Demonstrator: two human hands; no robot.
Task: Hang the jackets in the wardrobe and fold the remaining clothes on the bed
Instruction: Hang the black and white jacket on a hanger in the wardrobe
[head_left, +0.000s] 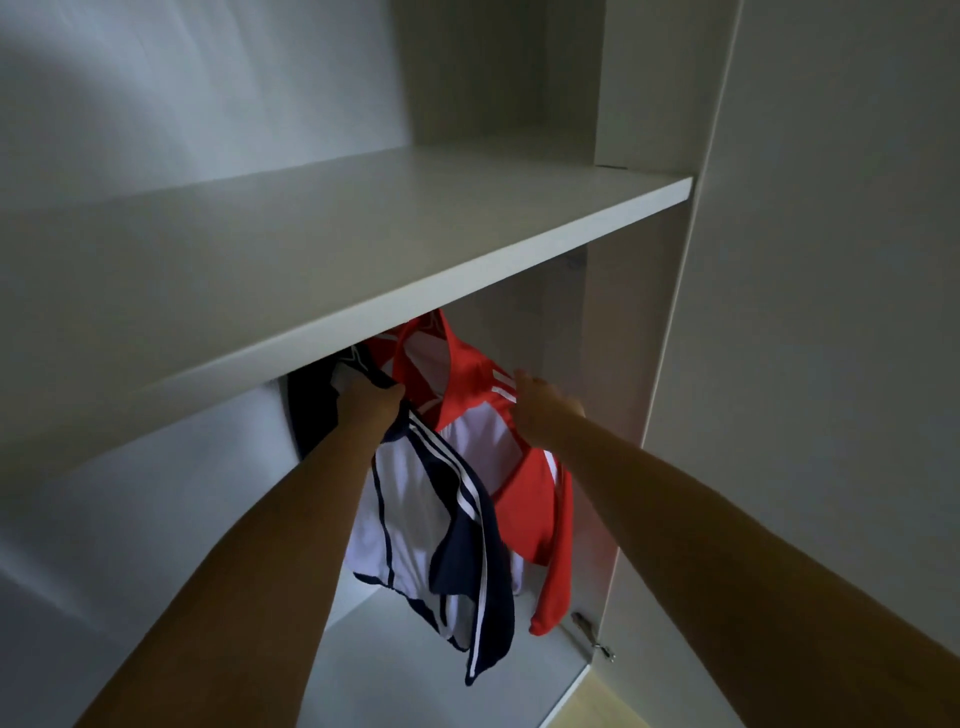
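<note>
Under the wardrobe shelf (363, 249), both jackets sat in the hanging bay. The red jacket (524, 499) hung on the right, close to the side panel (618, 338). Its top ran up behind the shelf edge, so rail and hanger were hidden. The navy jacket (457, 525) was just left of it and overlapped it in front, white body and striped sleeve dangling clear of the wardrobe floor.

Hands:
- left hand (371, 397) had its fingers curled into the navy jacket's collar area and looked to be carrying it from the top
- right hand (540, 402) lay on the red jacket's striped shoulder, fingers fairly straight, pressing rather than gripping. Couldn't see the thumb side.

My read: step was hanging the second jacket. Red looked done. Navy probably wasn't on the rail yet, or was just being seated, but I couldn't confirm with the shelf in the way. Right hand seemed to be keeping red aside to make room.

Next move would need:
- the navy hanger hook placed over the rail by feel, since the shelf blocked the view
- left grip released only once the rail took the weight
- red shoulder let go gently so it wouldn't slip off its hanger

Folding hadn't been started as far as I could judge; bed and other clothes were out of view.
</note>
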